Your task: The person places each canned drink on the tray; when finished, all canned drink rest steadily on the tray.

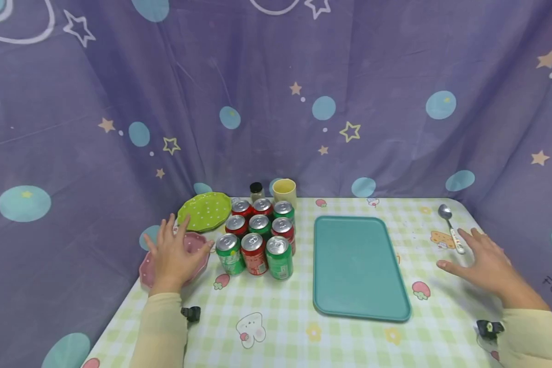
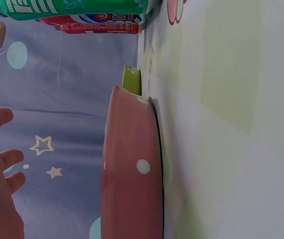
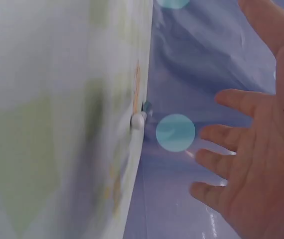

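Observation:
My left hand hovers with spread fingers above a pink polka-dot bowl at the table's left side. In the left wrist view the pink bowl stands apart from the fingers. Just right of that hand, several green and red soda cans stand upright in a close block. My right hand is held over the table's right side, fingers apart, holding nothing. Nearest to it lies a spoon with a patterned handle; its handle end shows in the right wrist view.
A teal tray lies right of the cans. Behind the pink bowl is a green dotted plate. A yellow cup and a black-capped jar stand behind the cans. A purple curtain hangs along the back and sides.

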The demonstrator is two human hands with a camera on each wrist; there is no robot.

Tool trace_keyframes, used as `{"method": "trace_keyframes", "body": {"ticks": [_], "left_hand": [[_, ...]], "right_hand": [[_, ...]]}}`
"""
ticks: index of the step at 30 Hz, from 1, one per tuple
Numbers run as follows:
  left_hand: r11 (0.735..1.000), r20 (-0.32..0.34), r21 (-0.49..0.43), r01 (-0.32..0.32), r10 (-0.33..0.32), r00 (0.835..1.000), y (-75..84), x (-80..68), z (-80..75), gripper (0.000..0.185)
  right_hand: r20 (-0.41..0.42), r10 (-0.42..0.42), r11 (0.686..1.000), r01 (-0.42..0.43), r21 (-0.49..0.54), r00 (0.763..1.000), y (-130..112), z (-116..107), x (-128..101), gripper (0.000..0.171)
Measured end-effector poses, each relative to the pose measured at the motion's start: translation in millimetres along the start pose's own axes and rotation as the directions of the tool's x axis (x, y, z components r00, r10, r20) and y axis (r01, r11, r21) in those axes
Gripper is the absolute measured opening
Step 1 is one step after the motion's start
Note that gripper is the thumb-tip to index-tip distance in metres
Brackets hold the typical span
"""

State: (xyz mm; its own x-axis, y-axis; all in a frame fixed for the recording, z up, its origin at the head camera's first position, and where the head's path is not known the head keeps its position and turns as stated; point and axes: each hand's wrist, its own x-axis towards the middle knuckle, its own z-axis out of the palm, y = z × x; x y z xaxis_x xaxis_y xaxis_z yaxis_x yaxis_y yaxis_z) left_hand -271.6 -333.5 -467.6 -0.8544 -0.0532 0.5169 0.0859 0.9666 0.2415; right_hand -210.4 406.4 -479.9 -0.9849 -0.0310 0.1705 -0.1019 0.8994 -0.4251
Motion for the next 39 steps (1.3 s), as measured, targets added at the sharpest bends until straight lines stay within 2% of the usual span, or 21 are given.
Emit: {"method": "trace_keyframes", "body": {"ticks": [6,10,14,17,20,23,27,30,34,39], "left_hand": [[0.994,0.010,-0.113,-0.001,0.002,1.000,2.8,-4.9,-0.9,0.092],[0.976,0.039,-0.219,0.013,-0.004,0.999,7.0,-9.1,-0.7,0.087],[0.948,0.108,-0.314,0.052,-0.019,0.994,14.9,-14.6,-1.6,0.088],[0.908,0.166,-0.411,0.085,-0.017,0.986,21.0,-19.2,-0.9,0.086],[0.841,0.193,-0.532,0.097,0.009,0.981,24.9,-23.5,2.7,0.079],[0.778,0.188,-0.623,0.084,0.045,0.981,26.9,-26.8,7.7,0.071],[0.731,0.179,-0.680,0.061,0.085,0.980,28.2,-29.8,14.7,0.066],[0.701,0.190,-0.710,0.070,0.094,0.977,30.4,-31.3,18.3,0.067],[0.682,0.219,-0.725,0.093,0.100,0.971,34.4,-33.2,21.4,0.070],[0.675,0.250,-0.728,0.118,0.100,0.963,40.1,-34.7,24.3,0.067]], "right_hand": [[0.130,-0.027,0.991,0.009,0.136,0.991,-9,6,-4,0.111],[0.168,-0.069,0.981,0.036,0.191,0.983,-19,13,-9,0.105],[0.178,-0.105,0.976,0.068,0.205,0.978,-32,20,-16,0.100],[0.178,-0.133,0.973,0.095,0.208,0.975,-41,26,-21,0.095],[0.185,-0.173,0.964,0.128,0.234,0.967,-48,31,-25,0.089],[0.201,-0.202,0.954,0.146,0.263,0.958,-52,35,-26,0.086],[0.251,-0.226,0.936,0.138,0.325,0.941,-58,37,-26,0.087],[0.305,-0.269,0.905,0.132,0.404,0.914,-61,39,-26,0.086],[0.375,-0.325,0.853,0.098,0.513,0.868,-62,42,-27,0.084],[0.407,-0.339,0.825,0.060,0.563,0.848,-59,45,-25,0.083]]}}
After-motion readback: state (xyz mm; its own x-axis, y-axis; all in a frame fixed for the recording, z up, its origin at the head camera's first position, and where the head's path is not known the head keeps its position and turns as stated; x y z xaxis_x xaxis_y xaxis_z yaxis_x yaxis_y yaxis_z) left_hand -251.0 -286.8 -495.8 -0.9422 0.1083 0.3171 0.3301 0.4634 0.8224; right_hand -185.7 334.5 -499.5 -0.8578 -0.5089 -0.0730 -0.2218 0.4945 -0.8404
